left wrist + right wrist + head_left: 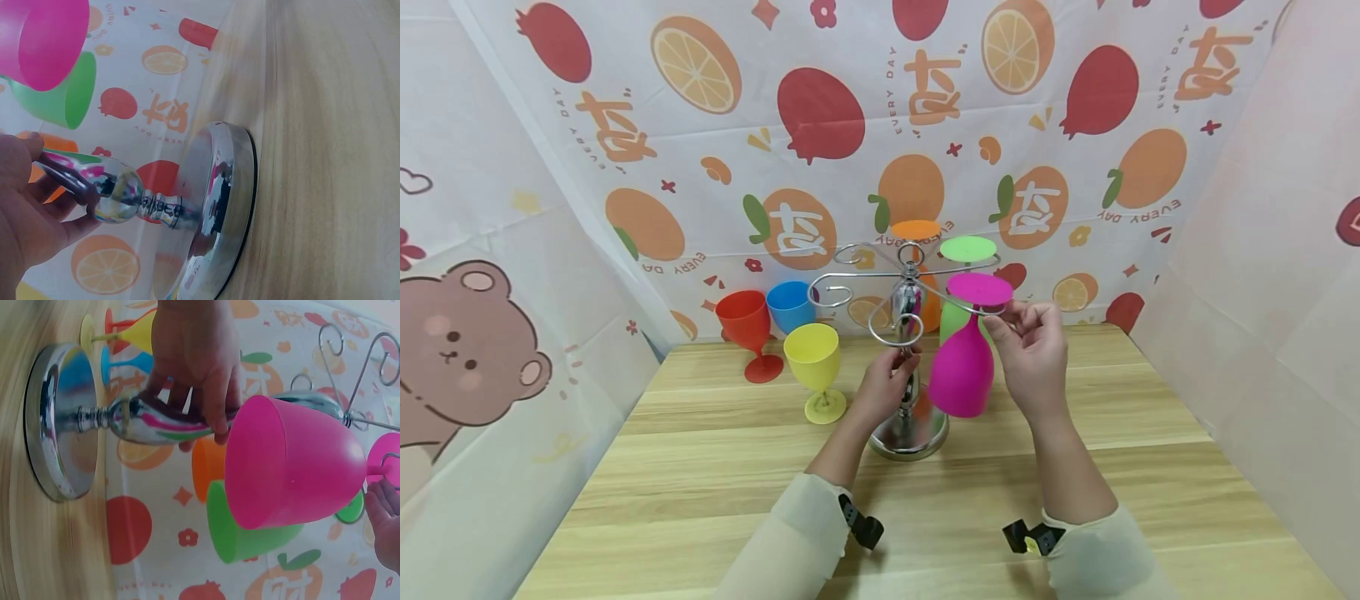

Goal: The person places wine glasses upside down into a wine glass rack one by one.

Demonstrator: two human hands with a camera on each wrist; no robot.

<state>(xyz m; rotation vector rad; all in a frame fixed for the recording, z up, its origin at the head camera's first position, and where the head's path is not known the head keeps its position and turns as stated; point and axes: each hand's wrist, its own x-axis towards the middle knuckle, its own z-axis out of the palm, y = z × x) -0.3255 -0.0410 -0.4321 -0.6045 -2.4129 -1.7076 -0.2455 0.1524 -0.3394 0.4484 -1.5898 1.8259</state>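
My left hand grips the post of a chrome wine glass rack, with the fingers wrapped round it in the left wrist view. A pink goblet hangs upside down at the rack's front right arm, its stem by the wire and its foot above. The thumb and fingers of my right hand pinch the goblet near its foot and the wire's end. Behind it a green goblet and an orange goblet also hang upside down. The rack's round base stands on the table.
Left of the rack, a red goblet, a blue goblet and a yellow goblet stand upright on the wooden table. Bare curled wire arms stick out to the left and front. A fruit-print cloth hangs behind.
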